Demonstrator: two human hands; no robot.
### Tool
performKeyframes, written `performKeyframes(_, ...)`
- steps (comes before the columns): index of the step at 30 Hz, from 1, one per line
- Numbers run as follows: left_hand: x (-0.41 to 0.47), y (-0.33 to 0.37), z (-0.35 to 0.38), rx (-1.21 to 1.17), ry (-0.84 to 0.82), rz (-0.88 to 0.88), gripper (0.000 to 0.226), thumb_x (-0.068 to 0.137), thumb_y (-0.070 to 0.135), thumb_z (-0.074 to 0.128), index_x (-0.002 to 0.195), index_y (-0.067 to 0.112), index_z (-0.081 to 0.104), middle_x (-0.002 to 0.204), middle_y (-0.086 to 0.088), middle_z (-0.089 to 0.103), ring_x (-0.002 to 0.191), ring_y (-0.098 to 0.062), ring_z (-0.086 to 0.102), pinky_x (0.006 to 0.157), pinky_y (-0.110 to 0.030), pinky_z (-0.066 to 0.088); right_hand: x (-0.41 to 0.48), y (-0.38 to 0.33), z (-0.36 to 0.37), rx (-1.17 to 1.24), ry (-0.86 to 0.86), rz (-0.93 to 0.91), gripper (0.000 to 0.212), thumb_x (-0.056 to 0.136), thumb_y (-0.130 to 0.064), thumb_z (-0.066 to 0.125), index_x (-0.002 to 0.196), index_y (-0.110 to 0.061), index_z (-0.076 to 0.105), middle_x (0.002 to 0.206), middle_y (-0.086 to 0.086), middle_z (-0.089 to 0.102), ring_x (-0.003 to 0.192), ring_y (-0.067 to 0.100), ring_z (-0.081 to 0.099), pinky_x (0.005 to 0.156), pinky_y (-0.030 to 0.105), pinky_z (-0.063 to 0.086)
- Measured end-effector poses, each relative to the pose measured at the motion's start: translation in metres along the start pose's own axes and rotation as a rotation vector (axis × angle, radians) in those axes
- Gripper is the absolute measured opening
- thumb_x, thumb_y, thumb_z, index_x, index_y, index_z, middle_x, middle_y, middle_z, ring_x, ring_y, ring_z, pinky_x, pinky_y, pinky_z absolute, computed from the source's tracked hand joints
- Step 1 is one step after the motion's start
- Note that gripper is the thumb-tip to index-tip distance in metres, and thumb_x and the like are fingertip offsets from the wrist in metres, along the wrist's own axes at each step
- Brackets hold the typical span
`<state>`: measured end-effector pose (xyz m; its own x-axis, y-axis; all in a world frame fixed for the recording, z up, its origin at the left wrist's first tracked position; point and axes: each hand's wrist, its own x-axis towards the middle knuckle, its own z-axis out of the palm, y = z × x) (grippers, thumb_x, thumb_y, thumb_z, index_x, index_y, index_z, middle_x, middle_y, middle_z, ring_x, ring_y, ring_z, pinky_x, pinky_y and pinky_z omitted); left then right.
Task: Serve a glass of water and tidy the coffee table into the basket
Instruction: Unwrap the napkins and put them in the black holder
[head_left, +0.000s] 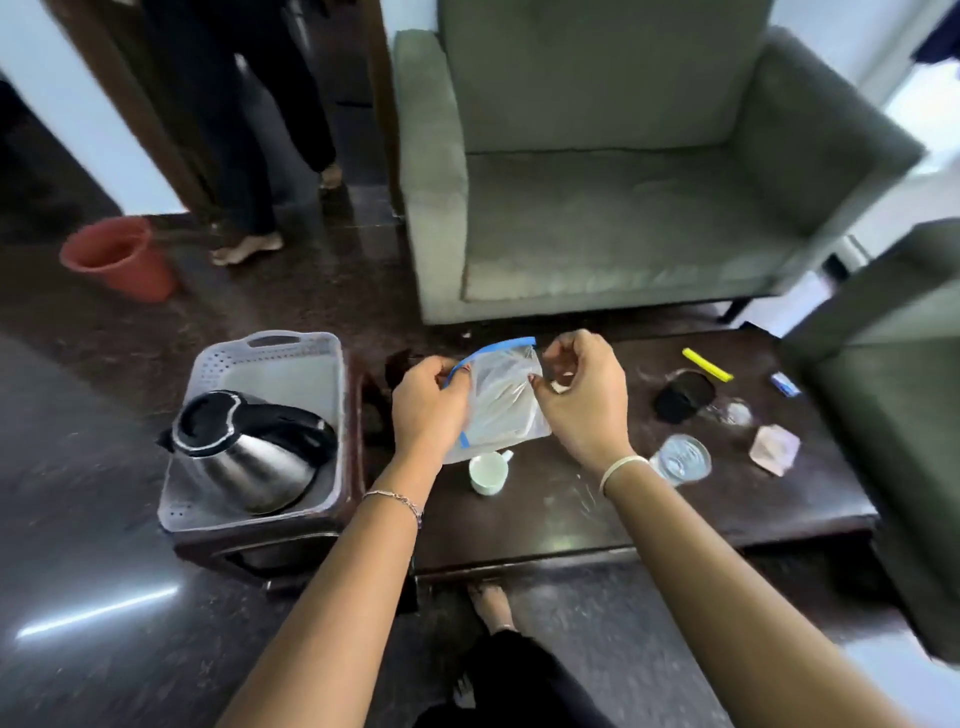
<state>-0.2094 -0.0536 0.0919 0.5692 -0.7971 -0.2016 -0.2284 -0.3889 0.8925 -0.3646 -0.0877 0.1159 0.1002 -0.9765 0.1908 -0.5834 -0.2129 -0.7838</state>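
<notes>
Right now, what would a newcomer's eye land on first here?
Both hands, left hand and right hand, hold up a clear zip bag with a blue seal above the dark coffee table. At the left, a steel kettle sits in the white basket. A white cup stands just below the bag.

Coffee table (649, 525): cup (488, 472), glass (681, 460), yellow pen (706, 365).

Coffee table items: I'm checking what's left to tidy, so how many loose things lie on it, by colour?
White: 1, the cup
Clear: 1, the glass
Black: 1, a dark object
Yellow: 1, a stick-shaped thing
Blue: 1, a small item
Pink: 1, a pale packet
Total: 6, on the coffee table
</notes>
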Motion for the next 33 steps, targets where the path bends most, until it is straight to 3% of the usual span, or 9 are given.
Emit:
performKeyframes(4, -0.034, 0.007, 0.041, 0.031, -0.13, 0.024, 0.008, 0.085, 0.027, 0.059, 0.08, 0.023, 0.064, 0.079, 0.001, 0.068, 0.079, -0.026, 0.066, 0.073, -0.04, 0.056, -0.034, 0.024, -0.04, -0.148, 0.023, -0.042, 0.022, 0.072, 0.002, 0.068, 0.08, -0.017, 0.062, 0.077, -0.016, 0.046, 0.077, 0.017, 0.053, 0.069, 0.021, 0.033)
performKeyframes(8, -0.065, 0.017, 0.081, 0.067, -0.223, 0.055, 0.007, 0.087, 0.022, 0.058, 0.084, 0.02, 0.064, 0.075, 0.008, 0.065, 0.076, -0.02, 0.063, 0.069, -0.032, 0.051, -0.057, 0.048, -0.074, -0.216, -0.035, -0.016, 0.018, 0.078, 0.004, 0.064, 0.086, -0.01, 0.073, 0.086, 0.0, 0.067, 0.081, 0.024, 0.062, 0.075, 0.033, 0.05)
performKeyframes(10, -0.078, 0.021, 0.1, 0.08, -0.279, 0.079, 0.009, 0.088, 0.022, 0.058, 0.089, 0.018, 0.066, 0.081, 0.003, 0.069, 0.079, -0.023, 0.066, 0.072, -0.035, 0.054, -0.062, 0.061, -0.09, -0.258, -0.124, -0.013, 0.021, 0.08, 0.002, 0.064, 0.094, -0.009, 0.075, 0.093, 0.005, 0.073, 0.087, 0.027, 0.066, 0.079, 0.038, 0.052)
performKeyframes(13, -0.097, 0.03, 0.13, 0.095, -0.361, 0.105, 0.014, 0.089, 0.024, 0.056, 0.094, 0.018, 0.067, 0.087, -0.004, 0.07, 0.079, -0.031, 0.068, 0.075, -0.046, 0.057, -0.065, 0.086, -0.12, -0.392, -0.342, 0.034, 0.031, 0.082, -0.01, 0.07, 0.112, -0.016, 0.071, 0.114, 0.001, 0.072, 0.106, 0.022, 0.064, 0.091, 0.033, 0.05)
performKeyframes(19, -0.13, 0.047, 0.185, 0.153, -0.387, 0.138, 0.011, 0.09, 0.025, 0.059, 0.095, 0.022, 0.068, 0.085, 0.006, 0.069, 0.072, -0.022, 0.069, 0.069, -0.045, 0.059, -0.067, 0.136, -0.174, -0.472, -0.573, 0.036, 0.047, 0.082, -0.025, 0.075, 0.127, -0.018, 0.063, 0.128, -0.004, 0.065, 0.12, 0.017, 0.057, 0.099, 0.028, 0.044)
performKeyframes(22, -0.148, 0.058, 0.211, 0.152, -0.342, 0.133, 0.013, 0.089, 0.021, 0.061, 0.098, 0.021, 0.071, 0.075, 0.018, 0.063, 0.06, -0.009, 0.065, 0.065, -0.039, 0.06, -0.065, 0.157, -0.2, -0.526, -0.642, -0.037, 0.044, 0.082, -0.019, 0.072, 0.125, -0.018, 0.064, 0.127, 0.0, 0.066, 0.117, 0.02, 0.06, 0.095, 0.031, 0.047)
performKeyframes(28, -0.178, 0.07, 0.262, 0.179, -0.317, 0.101, 0.018, 0.089, 0.017, 0.063, 0.103, 0.018, 0.074, 0.091, 0.007, 0.07, 0.082, -0.011, 0.064, 0.076, -0.031, 0.055, -0.06, 0.196, -0.245, -0.771, -0.835, -0.324, 0.023, 0.087, -0.014, 0.062, 0.109, -0.01, 0.065, 0.114, 0.007, 0.063, 0.105, 0.028, 0.061, 0.078, 0.038, 0.051)
performKeyframes(31, -0.188, 0.078, 0.283, 0.142, -0.337, 0.07, 0.017, 0.089, 0.016, 0.063, 0.103, 0.015, 0.073, 0.088, 0.002, 0.07, 0.07, -0.005, 0.062, 0.063, -0.014, 0.048, -0.056, 0.211, -0.26, -0.842, -0.873, -0.485, 0.021, 0.089, -0.014, 0.057, 0.108, -0.009, 0.065, 0.113, 0.01, 0.063, 0.104, 0.03, 0.06, 0.08, 0.041, 0.052)
performKeyframes(33, -0.192, 0.084, 0.295, 0.122, -0.345, 0.045, 0.016, 0.09, 0.016, 0.063, 0.102, 0.014, 0.073, 0.082, 0.001, 0.069, 0.061, -0.007, 0.059, 0.052, -0.01, 0.045, -0.053, 0.222, -0.267, -0.876, -0.887, -0.599, 0.022, 0.088, -0.015, 0.056, 0.107, -0.009, 0.065, 0.111, 0.01, 0.064, 0.104, 0.029, 0.06, 0.083, 0.04, 0.05)
